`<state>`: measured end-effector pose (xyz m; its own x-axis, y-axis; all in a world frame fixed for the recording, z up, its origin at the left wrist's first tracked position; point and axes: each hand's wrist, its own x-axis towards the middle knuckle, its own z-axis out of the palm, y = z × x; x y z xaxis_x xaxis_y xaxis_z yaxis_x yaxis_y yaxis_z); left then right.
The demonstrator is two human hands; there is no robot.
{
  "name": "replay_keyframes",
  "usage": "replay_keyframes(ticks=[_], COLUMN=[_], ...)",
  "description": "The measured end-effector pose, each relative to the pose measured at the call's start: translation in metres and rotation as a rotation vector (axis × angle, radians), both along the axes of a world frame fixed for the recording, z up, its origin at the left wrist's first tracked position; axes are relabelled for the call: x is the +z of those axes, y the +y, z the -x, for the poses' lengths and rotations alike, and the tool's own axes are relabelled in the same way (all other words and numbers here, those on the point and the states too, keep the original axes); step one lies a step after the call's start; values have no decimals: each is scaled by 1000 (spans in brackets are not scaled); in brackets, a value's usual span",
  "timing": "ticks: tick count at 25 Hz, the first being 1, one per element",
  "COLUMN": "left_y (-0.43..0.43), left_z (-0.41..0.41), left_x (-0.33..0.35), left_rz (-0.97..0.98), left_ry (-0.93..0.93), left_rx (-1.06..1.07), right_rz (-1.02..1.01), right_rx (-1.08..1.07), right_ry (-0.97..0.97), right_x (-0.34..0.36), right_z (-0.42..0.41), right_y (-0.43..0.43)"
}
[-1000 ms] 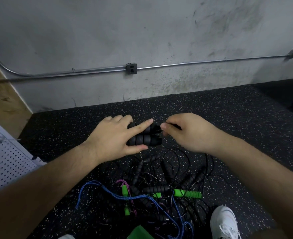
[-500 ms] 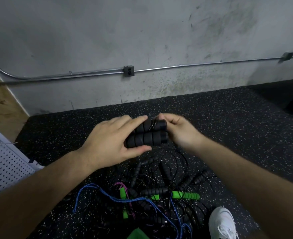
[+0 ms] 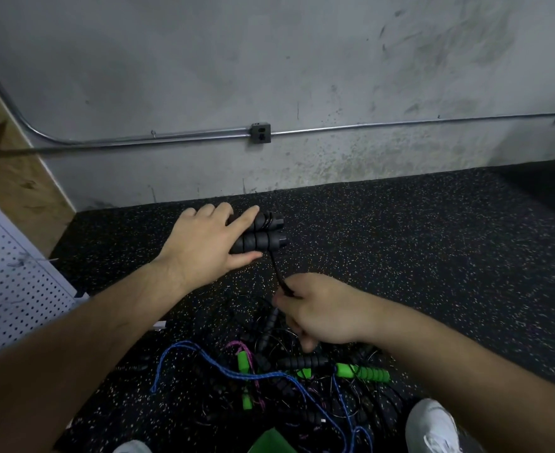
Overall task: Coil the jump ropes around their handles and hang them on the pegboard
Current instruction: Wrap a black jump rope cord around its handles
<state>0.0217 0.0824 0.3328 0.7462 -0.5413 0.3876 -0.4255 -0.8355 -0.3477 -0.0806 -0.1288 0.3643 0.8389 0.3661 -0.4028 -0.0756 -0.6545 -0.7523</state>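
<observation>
- Pegboard (image 3: 11, 282), far left edge of frame: white, perforated. No rope visible on the part in view, so hanging isn't done yet.
- Left hand (image 3: 204, 243), centre-left: fingers and thumb curled round a pair of black handles (image 3: 260, 235), held side by side. Their right ends stick out past the fingertips. Grip looks the same as 0.5 s ago; the hand sits a bit higher in frame.
- Handles: a few turns of thin black cord (image 3: 277, 273) show around the upper one near its right end.
- Cord: runs from the handle ends down and right to the other hand, looks taut.
- Right hand (image 3: 322, 308), centre, below the handles: fingers curled, pinching the cord at its top edge. This is the main change: 0.5 s ago it was up against the handle ends, now it's well apart from them, lower in frame.
- Probably means it's drawing out slack for the next turn, so coiling is mid-way and this rope isn't ready to hang.
- Pile of ropes (image 3: 302, 361), bottom centre, w/ a blue rope (image 3: 224, 371) and a green handle (image 3: 364, 372): tangled on the speckled floor (image 3: 433, 256), all uncoiled. Most of the task is left.
- White shoe (image 3: 433, 426), bottom right.
</observation>
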Motion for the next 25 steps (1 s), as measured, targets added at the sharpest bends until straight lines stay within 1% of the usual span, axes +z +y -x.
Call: replay_keyframes(ticks=[1, 2, 5, 7, 8, 10, 12, 14, 16, 19, 20, 22, 25], left_y=[1, 1, -4, -11, -15, -20, -22, -24, -29, -32, -32, -33, -35], left_z=[-1, -1, 2, 8, 11, 17, 23, 28, 36, 44, 45, 42, 32], left_x=[-2, -4, -9, -13, -16, -21, -22, -19, -11, 0, 3, 4, -1], left_rz=[-19, -39, -65, -51, -47, -61, -48, 6, 114, 321, 355, 358, 247], left_ry=[35, 73, 145, 171, 186, 188, 158, 168, 232, 353, 371, 305, 148], left_rx=[27, 52, 37, -17, -51, -174, -357, -486, -521, -472, -440, -373, -236], right_rz=[33, 85, 364, 501, 508, 438, 318, 190, 24, -266, -288, -230, -116], right_rx=[35, 56, 107, 128, 126, 102, 38, -17, -50, -135, -154, -182, -155], right_ry=[-37, -141, -566, -760, -820, -875, -819, -648, -468, -216, -162, -100, -107], right_x=[12, 23, 42, 44, 42, 36, 30, 18, 1, -25, -32, -41, -46], right_z=[4, 8, 8, 2, -4, -17, -31, -46, -57, -56, -51, -37, -19], right_y=[-3, -8, -23, -31, -35, -44, -56, -69, -74, -68, -63, -47, -23])
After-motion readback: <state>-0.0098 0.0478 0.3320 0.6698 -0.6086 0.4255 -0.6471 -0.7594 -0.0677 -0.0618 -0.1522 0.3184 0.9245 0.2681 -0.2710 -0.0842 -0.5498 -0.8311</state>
